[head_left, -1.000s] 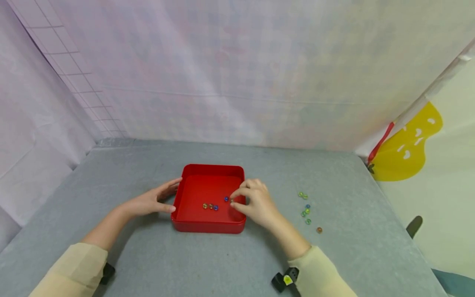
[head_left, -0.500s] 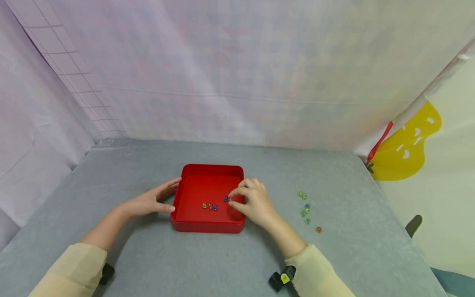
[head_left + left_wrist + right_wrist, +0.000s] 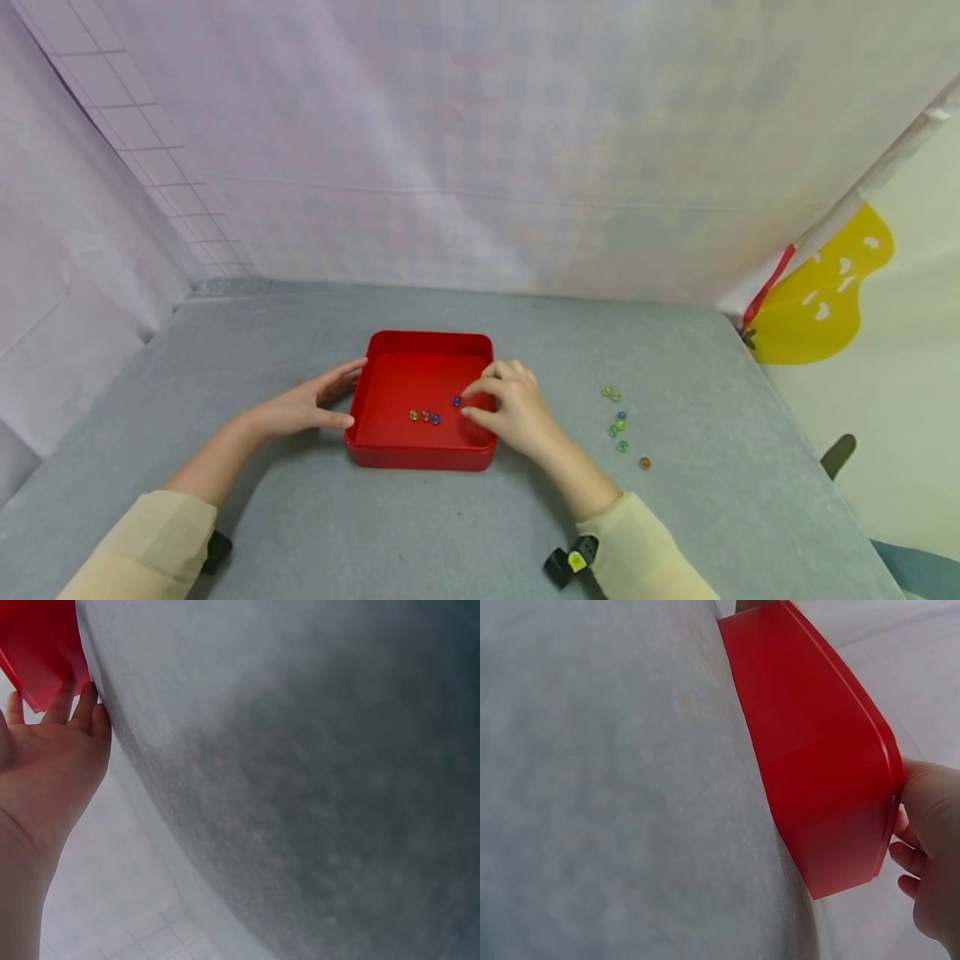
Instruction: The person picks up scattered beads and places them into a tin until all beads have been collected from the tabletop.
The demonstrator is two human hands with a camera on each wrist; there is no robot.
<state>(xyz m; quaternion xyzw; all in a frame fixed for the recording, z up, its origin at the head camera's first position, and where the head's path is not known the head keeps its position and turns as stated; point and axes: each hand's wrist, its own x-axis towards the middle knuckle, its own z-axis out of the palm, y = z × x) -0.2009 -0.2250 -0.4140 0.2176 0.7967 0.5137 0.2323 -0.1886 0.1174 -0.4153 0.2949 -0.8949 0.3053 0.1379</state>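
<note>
Left hand (image 3: 303, 406): fingers extended, touching the left wall of a red tray (image 3: 420, 458). Red tray: on the worktop (image 3: 337, 525), containing two amber beads (image 3: 413, 415), then two blue beads (image 3: 457, 401). Right hand (image 3: 516, 408): over the tray's right side, thumb and forefinger bent beside the rightmost blue bead; whether gripping, cannot tell. Beyond: green beads (image 3: 616, 396), lone blue bead (image 3: 621, 415), orange bead (image 3: 645, 463).
</note>
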